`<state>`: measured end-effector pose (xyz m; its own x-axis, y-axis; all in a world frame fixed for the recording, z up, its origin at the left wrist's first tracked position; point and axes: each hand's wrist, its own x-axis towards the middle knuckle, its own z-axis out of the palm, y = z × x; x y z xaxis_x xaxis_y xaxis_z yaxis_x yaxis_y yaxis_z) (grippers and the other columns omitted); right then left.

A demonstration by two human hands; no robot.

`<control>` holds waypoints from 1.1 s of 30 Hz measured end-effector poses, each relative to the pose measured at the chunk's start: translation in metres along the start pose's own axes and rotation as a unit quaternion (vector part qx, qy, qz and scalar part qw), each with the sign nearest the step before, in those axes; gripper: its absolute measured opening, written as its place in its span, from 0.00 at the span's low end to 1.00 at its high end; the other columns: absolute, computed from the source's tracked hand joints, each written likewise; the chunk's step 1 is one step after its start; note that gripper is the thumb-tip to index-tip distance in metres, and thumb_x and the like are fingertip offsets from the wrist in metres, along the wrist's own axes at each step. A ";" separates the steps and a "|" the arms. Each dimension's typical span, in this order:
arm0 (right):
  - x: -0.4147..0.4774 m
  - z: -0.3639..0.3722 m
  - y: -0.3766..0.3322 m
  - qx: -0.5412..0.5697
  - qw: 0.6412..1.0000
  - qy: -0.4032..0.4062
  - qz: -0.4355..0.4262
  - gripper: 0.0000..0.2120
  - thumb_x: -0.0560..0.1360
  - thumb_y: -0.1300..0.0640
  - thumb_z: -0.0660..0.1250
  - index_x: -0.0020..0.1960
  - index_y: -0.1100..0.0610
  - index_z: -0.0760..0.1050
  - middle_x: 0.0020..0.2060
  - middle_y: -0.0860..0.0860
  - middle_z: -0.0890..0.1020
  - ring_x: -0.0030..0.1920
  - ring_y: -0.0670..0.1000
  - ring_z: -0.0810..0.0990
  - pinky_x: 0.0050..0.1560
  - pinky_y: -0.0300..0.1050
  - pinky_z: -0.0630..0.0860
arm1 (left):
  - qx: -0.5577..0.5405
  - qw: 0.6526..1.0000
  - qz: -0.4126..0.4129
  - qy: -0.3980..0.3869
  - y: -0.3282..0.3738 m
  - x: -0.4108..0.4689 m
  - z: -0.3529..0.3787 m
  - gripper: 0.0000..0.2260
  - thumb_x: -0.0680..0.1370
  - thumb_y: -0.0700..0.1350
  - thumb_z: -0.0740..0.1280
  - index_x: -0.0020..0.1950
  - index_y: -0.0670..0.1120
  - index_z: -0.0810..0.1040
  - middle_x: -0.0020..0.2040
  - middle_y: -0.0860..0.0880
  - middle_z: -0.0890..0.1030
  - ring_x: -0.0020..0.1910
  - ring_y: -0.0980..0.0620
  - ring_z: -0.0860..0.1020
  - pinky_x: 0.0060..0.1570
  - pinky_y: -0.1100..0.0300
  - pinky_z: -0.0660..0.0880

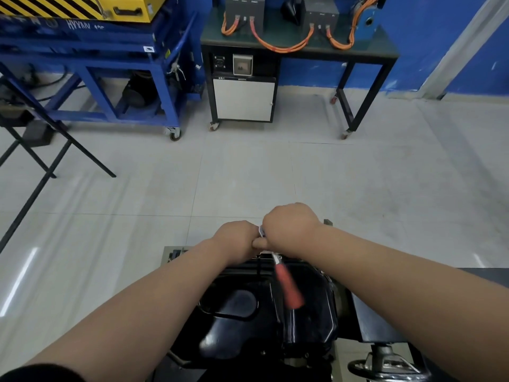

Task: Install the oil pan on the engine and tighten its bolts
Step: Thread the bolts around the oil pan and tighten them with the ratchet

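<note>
Two bare forearms reach up from the bottom edge, with a dark sleeve (41, 374) cut off at the lower-left corner. They cover part of the black pressed-metal oil pan (248, 307), which sits directly below them, bulged side up, on the engine (343, 301); only a grey sliver of the engine shows at the pan's right side. At the pan's far rim the left hand (237, 238) and right hand (289, 227) meet and touch. The right hand's fingers are curled down around the silver head end of a red-handled metal tool (289, 288). Its handle slants back over the pan toward the camera and is smeared by blur, so its type is unclear. The left hand is curled as well, but its fingers lie on the far side, and it cannot be told what, if anything, they clamp. Bolts along the rim are too small and dark to make out. A grey metal handwheel (385, 366) is cut by the bottom edge at lower right. Beyond the hands spreads a pale tiled floor (248, 175). Thin black folding legs (41, 150) cross it at left. Against the blue wall (413, 23) stand a blue steel-frame cart (110, 78) carrying a yellow box with black stripes (82, 6), and a black castor table (358, 51) with looping orange cables (281, 46) on top and a white cabinet door (243, 99) beneath.
</note>
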<state>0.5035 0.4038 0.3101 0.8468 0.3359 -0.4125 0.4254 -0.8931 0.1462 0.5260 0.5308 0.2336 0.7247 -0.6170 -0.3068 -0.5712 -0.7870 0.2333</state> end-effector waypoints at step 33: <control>-0.006 -0.002 0.009 -0.081 0.988 0.077 -0.107 0.08 0.77 0.51 0.59 0.47 0.51 0.75 0.45 0.51 0.76 0.47 0.53 0.77 0.44 0.46 0.65 | 0.043 0.999 -0.019 0.020 0.005 -0.002 0.005 0.17 0.79 0.53 0.52 0.40 0.46 0.72 0.41 0.46 0.79 0.41 0.45 0.77 0.35 0.58 0.65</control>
<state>0.5029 0.3946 0.3151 0.7650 0.5645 -0.3101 0.6351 -0.7412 0.2175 0.5196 0.5277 0.2306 0.7604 -0.5873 -0.2773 -0.5725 -0.8077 0.1408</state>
